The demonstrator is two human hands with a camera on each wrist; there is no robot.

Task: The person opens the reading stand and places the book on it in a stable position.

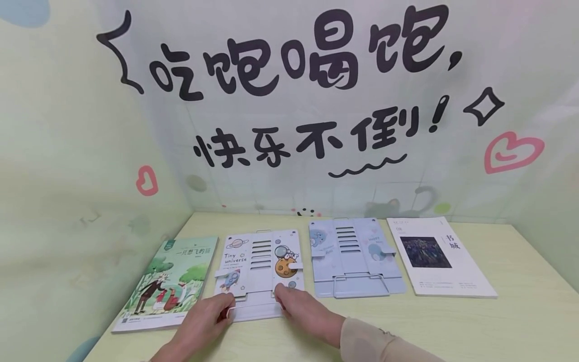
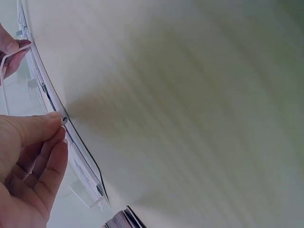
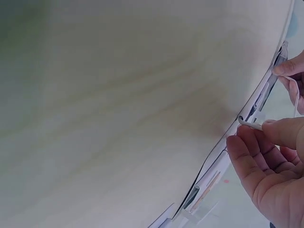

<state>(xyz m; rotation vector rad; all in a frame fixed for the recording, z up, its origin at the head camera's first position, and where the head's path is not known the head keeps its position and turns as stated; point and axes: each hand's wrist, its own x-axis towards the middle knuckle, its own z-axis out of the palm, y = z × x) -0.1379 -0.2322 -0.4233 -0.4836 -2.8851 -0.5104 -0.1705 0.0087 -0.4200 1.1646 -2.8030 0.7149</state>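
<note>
A white metal book stand (image 1: 261,281), printed "Tiny universe" with a planet, a rocket and an astronaut, lies flat on the table in the head view. At its near edge is a thin white wire bracket (image 3: 251,124). My left hand (image 1: 203,319) pinches the bracket's left side between thumb and fingers. On the other side, my right hand (image 1: 309,312) pinches the bracket too, its thumb on the wire in the right wrist view. Both wrist views show the bracket tipped up off the stand. Fingers partly hide the stand's lower corners.
Left of the stand lies a green illustrated book (image 1: 169,281). A light blue book stand (image 1: 355,261) lies to the right, its wire bracket at the near edge. Further right is a white book (image 1: 441,259) with a dark picture. A printed curtain (image 1: 289,191) hangs behind the table (image 1: 452,327).
</note>
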